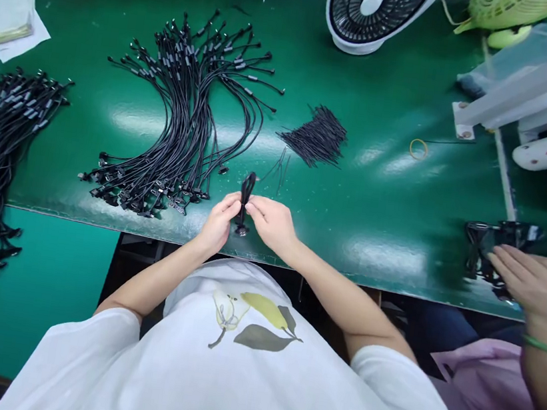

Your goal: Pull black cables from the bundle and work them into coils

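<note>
Near the front edge of the green table, a black cable (246,191) is folded into a small upright bundle between my hands. My left hand (220,219) pinches its left side with thumb and fingers. From the other side, my right hand (271,221) grips the same bundle, fingertips closed around its middle. The connector ends show just below my fingers. Left of my hands lies a large spread of black cables (185,113) with connectors at both ends. Ahead to the right sits a pile of short black twist ties (315,136), a few lying loose nearer my hands.
A second cable bunch (8,130) hangs over the table's left edge area. A white fan (374,10) stands at the back. At right, a co-worker's hand (536,280) rests over bundled cables (479,249). A yellow rubber band (418,149) lies on the green table (374,205).
</note>
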`<state>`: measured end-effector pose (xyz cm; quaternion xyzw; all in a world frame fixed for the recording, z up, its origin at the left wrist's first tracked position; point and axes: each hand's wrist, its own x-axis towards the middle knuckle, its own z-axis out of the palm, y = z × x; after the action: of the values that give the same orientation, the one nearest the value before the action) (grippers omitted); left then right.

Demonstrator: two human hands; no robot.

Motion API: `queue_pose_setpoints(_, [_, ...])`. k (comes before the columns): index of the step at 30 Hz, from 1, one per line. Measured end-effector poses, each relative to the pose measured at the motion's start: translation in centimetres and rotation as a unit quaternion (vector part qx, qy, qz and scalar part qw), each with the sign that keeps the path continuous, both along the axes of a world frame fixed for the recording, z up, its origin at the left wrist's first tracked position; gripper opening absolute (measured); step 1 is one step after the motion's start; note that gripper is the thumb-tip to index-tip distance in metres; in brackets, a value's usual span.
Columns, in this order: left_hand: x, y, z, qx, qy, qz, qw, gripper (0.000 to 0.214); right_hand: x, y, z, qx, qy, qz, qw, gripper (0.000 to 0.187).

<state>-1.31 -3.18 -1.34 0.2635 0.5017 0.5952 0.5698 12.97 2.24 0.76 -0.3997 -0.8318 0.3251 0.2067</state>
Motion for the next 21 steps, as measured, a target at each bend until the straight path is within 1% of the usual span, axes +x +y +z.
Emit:
queue_pose_setpoints(2, [-0.9, -0.5, 0.8, 0.055, 0.096, -0.036, 0.993, 0.014, 0.4, 0.3, 0.0, -0.093, 0.064, -0.006, 0.994, 0.033])
queue_pose_setpoints(3, [-1.3, -0.7, 1.1, 0.071, 0.141, -0.069, 0.985, 0.01, 0.7, 0.5, 0.1, -0.116, 0.075, -0.008, 0.99, 0.033])
queue_pose_setpoints(4, [-1.6, -0.9, 1.3, 0.076, 0.174, -0.107, 0.976, 0.007, 0.9, 0.5, 0.1, -0.116, 0.073, -0.009, 0.991, 0.033])
queue_pose_setpoints(5, [-1.8, -1.1, 1.4, 0.074, 0.193, -0.145, 0.968, 0.005, 1.0, 0.5, 0.2, -0.093, 0.061, -0.012, 0.994, 0.033])
queue_pose_setpoints(6, [-1.9, -1.1, 1.3, 0.067, 0.202, -0.173, 0.962, 0.005, 1.1, 0.2, 0.3, -0.054, 0.042, -0.014, 0.998, 0.032])
queue_pose_setpoints(8, [-1.9, -0.7, 0.8, 0.036, 0.19, -0.193, 0.962, 0.005, 0.9, -0.8, 0.3, 0.042, -0.007, 0.009, 0.999, 0.032])
queue_pose_setpoints(10, [-1.8, 0.0, 0.1, -0.019, 0.129, -0.166, 0.978, 0.004, 0.4, -2.0, -0.1, 0.114, -0.048, 0.062, 0.99, 0.031])
queue_pose_setpoints(11, [-1.9, 0.3, 0.0, -0.048, 0.079, -0.139, 0.986, 0.006, 0.2, -2.5, -0.4, 0.126, -0.06, 0.089, 0.986, 0.03])
queue_pose_setpoints(12, [-2.0, 0.4, -0.1, -0.069, 0.028, -0.112, 0.991, 0.012, 0.1, -2.8, -0.8, 0.119, -0.065, 0.11, 0.985, 0.028])
queue_pose_setpoints(13, [-2.2, 0.5, 0.1, -0.073, -0.012, -0.093, 0.993, 0.019, 0.1, -2.8, -1.2, 0.094, -0.064, 0.119, 0.986, 0.026])
queue_pose_setpoints(14, [-2.3, 0.4, 0.4, -0.059, -0.027, -0.089, 0.994, 0.024, 0.1, -2.6, -1.6, 0.055, -0.056, 0.114, 0.99, 0.025])
queue_pose_setpoints(15, [-2.5, 0.1, 0.9, -0.032, -0.012, -0.106, 0.994, 0.027, 0.2, -2.2, -1.9, 0.009, -0.042, 0.098, 0.994, 0.025])
queue_pose_setpoints(16, [-2.6, -0.3, 1.3, 0.0, 0.029, -0.138, 0.99, 0.027, 0.4, -1.6, -2.1, -0.037, -0.024, 0.072, 0.996, 0.025])
queue_pose_setpoints(18, [-2.4, -1.1, 1.9, 0.048, 0.139, -0.198, 0.969, 0.021, 0.9, -0.4, -2.2, -0.101, 0.02, 0.011, 0.995, 0.028])
queue_pose_setpoints(19, [-2.2, -1.4, 1.9, 0.057, 0.181, -0.21, 0.959, 0.018, 1.1, 0.1, -2.1, -0.115, 0.039, -0.015, 0.993, 0.029])
queue_pose_setpoints(20, [-1.9, -1.7, 1.7, 0.057, 0.204, -0.206, 0.955, 0.016, 1.3, 0.4, -1.9, -0.121, 0.055, -0.035, 0.991, 0.029])
queue_pose_setpoints(21, [-1.6, -1.9, 1.4, 0.051, 0.205, -0.193, 0.958, 0.016, 1.4, 0.5, -1.6, -0.124, 0.068, -0.047, 0.989, 0.029])
